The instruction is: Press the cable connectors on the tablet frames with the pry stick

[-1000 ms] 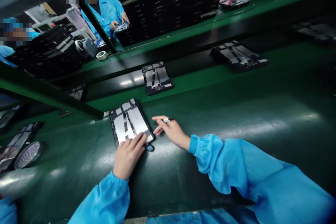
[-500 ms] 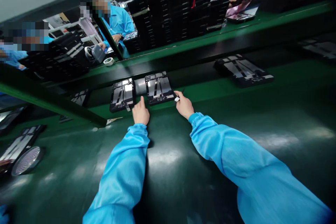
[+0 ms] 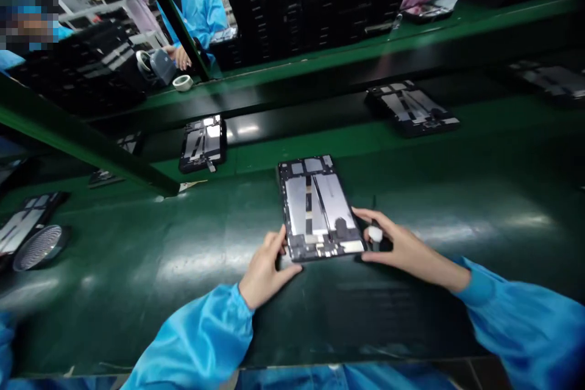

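Note:
A tablet [image 3: 322, 210] without its back cover lies on the green bench in front of me. Its silver battery, flex cables and circuit board are exposed. My left hand [image 3: 269, 265] has its fingers on the tablet's lower left edge, thumb at the near corner. At the lower right edge, my right hand [image 3: 397, 244] touches the tablet with index finger and thumb. Tucked in that hand's curled fingers is a small dark tool with a white end [image 3: 375, 233]; its kind is not clear.
Other uncovered tablets lie along the line, one at left [image 3: 203, 141] and one at right [image 3: 414, 106]. A green post [image 3: 91, 137] slants at left near a round mesh-faced object [image 3: 40, 248]. Behind stand black stacked trays [image 3: 278, 12], a tape roll [image 3: 183, 83] and co-workers.
Both hands have brought one tablet from the back strip toward me onto the near bench. The other tablet at left stays back there. My view has tilted down.

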{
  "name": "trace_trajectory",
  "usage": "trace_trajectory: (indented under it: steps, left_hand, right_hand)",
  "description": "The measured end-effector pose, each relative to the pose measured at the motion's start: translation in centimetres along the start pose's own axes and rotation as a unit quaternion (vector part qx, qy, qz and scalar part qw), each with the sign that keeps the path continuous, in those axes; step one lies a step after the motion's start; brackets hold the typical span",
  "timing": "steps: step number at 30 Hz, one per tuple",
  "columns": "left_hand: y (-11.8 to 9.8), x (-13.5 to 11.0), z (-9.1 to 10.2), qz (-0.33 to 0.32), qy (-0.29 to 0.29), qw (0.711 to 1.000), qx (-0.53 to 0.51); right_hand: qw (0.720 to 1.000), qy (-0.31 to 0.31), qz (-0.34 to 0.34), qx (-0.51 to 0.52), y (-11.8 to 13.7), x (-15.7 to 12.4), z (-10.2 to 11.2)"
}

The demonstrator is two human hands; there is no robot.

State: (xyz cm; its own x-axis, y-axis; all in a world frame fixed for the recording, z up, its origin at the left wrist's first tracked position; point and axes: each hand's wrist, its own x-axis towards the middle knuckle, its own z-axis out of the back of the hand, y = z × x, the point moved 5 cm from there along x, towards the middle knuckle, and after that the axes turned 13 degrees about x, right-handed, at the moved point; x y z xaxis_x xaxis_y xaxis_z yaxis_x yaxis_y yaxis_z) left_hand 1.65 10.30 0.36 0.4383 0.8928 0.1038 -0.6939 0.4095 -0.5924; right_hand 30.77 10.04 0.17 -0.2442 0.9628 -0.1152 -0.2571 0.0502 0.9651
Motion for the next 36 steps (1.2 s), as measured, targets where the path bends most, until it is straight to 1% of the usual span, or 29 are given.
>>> trace_trajectory:
  steps: [2, 4, 7, 9, 11, 12, 14, 17, 20, 23, 25, 26, 27, 29, 31, 32, 36]
  left_hand:
    - [-1.7, -2.5, -0.7, -0.013, 0.026, 0.999, 0.018]
    - [-2.6, -3.5, -0.8, -0.007, 0.027, 0.999, 0.045]
    - [-3.1, -3.3, -0.3, -0.014, 0.003, 0.994, 0.106]
    - [-3.5, -2.9, 0.4, -0.03, -0.025, 0.989, 0.139]
    - [-4.0, -2.7, 0.8, -0.048, -0.044, 0.987, 0.146]
    - [-4.3, -2.6, 0.8, -0.056, -0.047, 0.987, 0.142]
    - [-4.8, -2.4, 0.8, -0.067, -0.044, 0.988, 0.129]
    - [-5.1, -2.1, 0.5, -0.066, -0.038, 0.992, 0.097]
    - [-5.0, -1.9, 0.4, -0.053, -0.04, 0.996, 0.053]
    - [-5.0, -1.8, 0.3, -0.041, -0.04, 0.998, 0.03]
    - [-5.3, -2.0, 0.4, -0.053, -0.049, 0.996, 0.056]
    - [-5.5, -2.2, 0.6, -0.07, -0.06, 0.992, 0.089]
    - [-5.8, -2.5, 0.7, -0.096, -0.073, 0.983, 0.135]
    - [-6.4, -3.3, 0.9, -0.156, -0.095, 0.954, 0.239]
    - [-6.5, -4.0, 0.9, -0.199, -0.098, 0.926, 0.306]
    - [-6.3, -4.3, 1.0, -0.206, -0.095, 0.921, 0.316]
    - [-5.5, -4.4, 1.4, -0.213, -0.083, 0.927, 0.298]
  right_hand:
    - [0.999, 0.003, -0.017, -0.045, -0.1, -3.0, 0.1]
    - [0.998, -0.01, -0.016, -0.068, 0.0, -4.3, 0.2]
    - [0.995, -0.035, 0.001, -0.089, 0.5, -4.4, 0.0]
    - [0.992, -0.069, 0.025, -0.102, 1.3, -4.4, -0.3]
    - [0.987, -0.096, 0.065, -0.107, 2.5, -4.6, -1.3]
    - [0.986, -0.096, 0.089, -0.103, 3.2, -4.6, -2.1]
    - [0.986, -0.056, 0.132, -0.087, 4.4, -4.3, -4.4]
    - [0.984, 0.009, 0.166, -0.068, 5.6, -3.2, -7.7]
    - [0.979, 0.034, 0.19, -0.061, 6.0, -1.9, -9.5]
    - [0.979, 0.033, 0.194, -0.047, 5.8, -1.2, -9.8]
    - [0.98, 0.029, 0.193, -0.043, 5.5, -1.2, -9.8]
    - [0.979, 0.029, 0.195, -0.045, 5.4, -1.2, -9.8]
    - [0.978, 0.03, 0.2, -0.051, 5.4, -1.3, -9.8]
    - [0.974, 0.034, 0.216, -0.067, 5.5, -1.5, -9.9]
    - [0.968, 0.038, 0.232, -0.084, 5.7, -1.6, -10.1]
    - [0.967, 0.04, 0.235, -0.091, 5.7, -1.6, -10.2]
    - [0.969, 0.049, 0.221, -0.096, 5.6, -1.7, -10.2]
